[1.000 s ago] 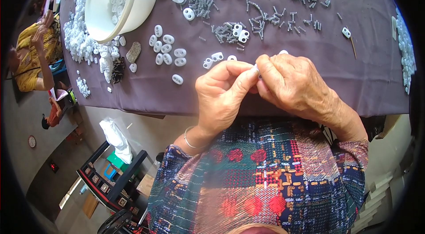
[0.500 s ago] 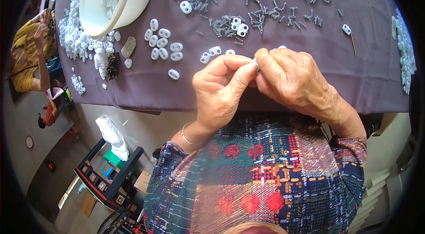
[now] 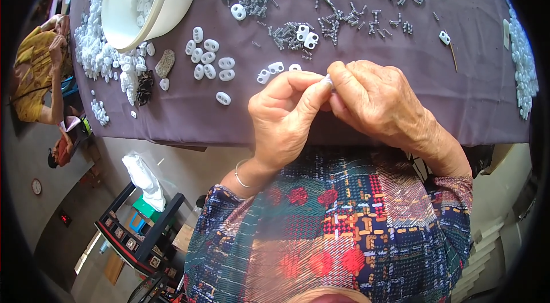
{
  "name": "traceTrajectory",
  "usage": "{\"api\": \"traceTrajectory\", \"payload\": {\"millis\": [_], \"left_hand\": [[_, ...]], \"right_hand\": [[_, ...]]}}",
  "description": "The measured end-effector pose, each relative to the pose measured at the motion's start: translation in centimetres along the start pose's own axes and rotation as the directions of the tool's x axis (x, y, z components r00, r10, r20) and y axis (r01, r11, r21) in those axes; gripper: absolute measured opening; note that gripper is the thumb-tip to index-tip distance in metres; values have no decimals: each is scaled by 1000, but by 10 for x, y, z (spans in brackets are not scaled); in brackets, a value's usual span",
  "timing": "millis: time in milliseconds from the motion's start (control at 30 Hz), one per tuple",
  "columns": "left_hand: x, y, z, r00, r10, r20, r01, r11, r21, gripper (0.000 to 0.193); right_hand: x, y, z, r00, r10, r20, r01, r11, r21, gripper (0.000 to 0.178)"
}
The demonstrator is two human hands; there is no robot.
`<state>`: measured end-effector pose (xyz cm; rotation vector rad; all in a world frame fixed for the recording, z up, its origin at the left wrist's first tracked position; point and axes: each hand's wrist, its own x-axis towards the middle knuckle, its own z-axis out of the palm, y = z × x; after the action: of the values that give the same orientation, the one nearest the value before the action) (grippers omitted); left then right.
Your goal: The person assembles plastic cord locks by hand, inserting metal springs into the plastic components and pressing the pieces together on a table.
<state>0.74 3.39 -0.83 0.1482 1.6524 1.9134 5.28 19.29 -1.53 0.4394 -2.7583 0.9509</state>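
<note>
My left hand (image 3: pixel 286 117) and my right hand (image 3: pixel 384 102) meet over the table's near edge. Thumbs and fingers of both pinch one small white cord lock part (image 3: pixel 327 79); most of it is hidden by the fingertips. Just beyond my left fingers lie a few white two-holed cord locks (image 3: pixel 276 67). Further off are a heap of small metal springs (image 3: pixel 283 35) with two white pieces on it, and more loose springs (image 3: pixel 332 22). To the left, several white oval two-holed cord locks (image 3: pixel 209 58) lie in a loose group, with a single one (image 3: pixel 223 98) nearer me.
A white plastic tub (image 3: pixel 183 5) with white pieces inside stands far left, beside a heap of small white parts (image 3: pixel 91 45). A stone-like lump (image 3: pixel 165 62) lies near it. At right are a thin stick (image 3: pixel 454 56) and another white heap (image 3: pixel 524 74). Another person (image 3: pixel 40 68) sits at far left.
The view has shifted slightly, so the table things appear a little to the left. Both hands keep their pinch on the white piece, with almost no visible movement.
</note>
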Motion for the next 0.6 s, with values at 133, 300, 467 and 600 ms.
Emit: {"api": "traceTrajectory", "payload": {"millis": [133, 300, 467, 600], "left_hand": [[-2, 0, 0, 1000, 14, 10, -13, 1000, -25, 9], [-2, -5, -1, 999, 40, -7, -40, 999, 27, 9], [-1, -2, 1, 999, 28, -28, -27, 999, 30, 8], [-4, -4, -1, 998, 62, -15, -61, 998, 23, 8]], "right_hand": [[-1, -2, -1, 999, 0, 46, 1, 1000, -9, 28], [-3, -2, 4, 1000, 6, 30, -6, 1000, -7, 27], [1, -2, 3, 1000, -21, -10, 21, 999, -42, 12], [-4, -5, 7, 1000, -8, -2, 8, 1000, -12, 16]]}}
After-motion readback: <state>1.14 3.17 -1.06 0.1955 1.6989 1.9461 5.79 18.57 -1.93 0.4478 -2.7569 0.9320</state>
